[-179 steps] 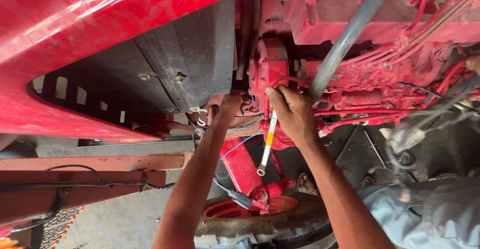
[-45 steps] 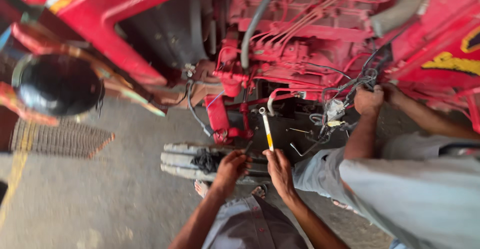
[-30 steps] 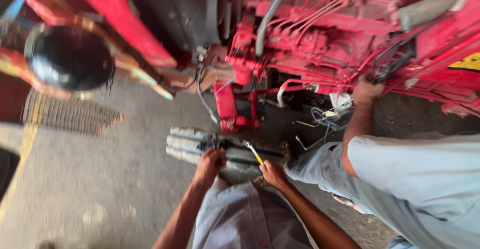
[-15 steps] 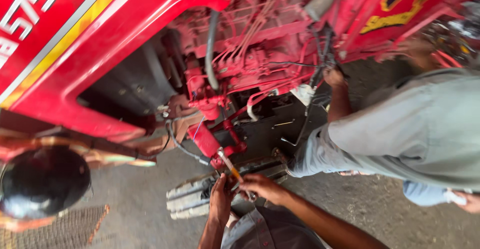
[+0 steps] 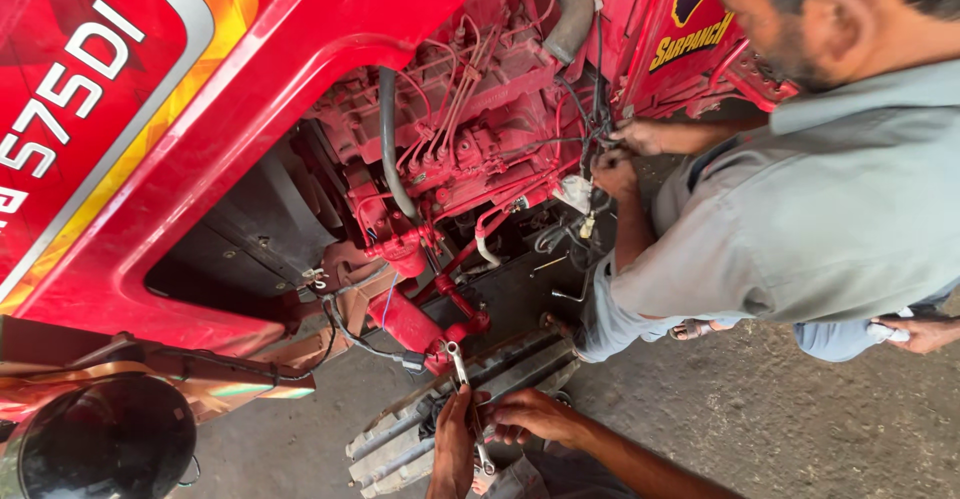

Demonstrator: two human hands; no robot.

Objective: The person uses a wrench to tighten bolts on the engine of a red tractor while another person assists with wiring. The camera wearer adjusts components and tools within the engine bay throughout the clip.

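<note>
1. Concrete floor (image 5: 780,419), grey and stained, fills the lower right of the frame; a red tractor (image 5: 300,79) with its side panel off fills the upper left and centre.
2. Exposed engine (image 5: 460,149) sits upper centre: red block, thin metal pipes, a grey hose (image 5: 388,149) curving down through it.
3. Ribbed front tyre (image 5: 440,419) lies bottom centre, directly under both hands.
4. Left hand (image 5: 452,444) is at bottom centre, fingers curled round the lower shank of a spanner (image 5: 462,384).
5. Right hand (image 5: 532,417) is just right of the left one, fingers bent inward and touching the same shank from the right side.
6. Spanner runs roughly vertical between the two hands. Its ring end pokes up above the fingers, sitting against a red bracket (image 5: 455,334) under the engine. The lower end shows below the left hand's fingers.
7. Both hands look clamped on the tool; thumbs are hidden, so exact grip can't be confirmed.
8. Black round headlamp (image 5: 105,444) sits bottom left, below an orange-brown strip of bodywork.
9. Second person in a grey-blue shirt (image 5: 820,209) crouches at the right, both hands up in the wiring (image 5: 600,129) at the engine's right side, well apart from the spanner.
10. That person's foot in a sandal (image 5: 695,329) rests on the floor right of the tyre.
</note>
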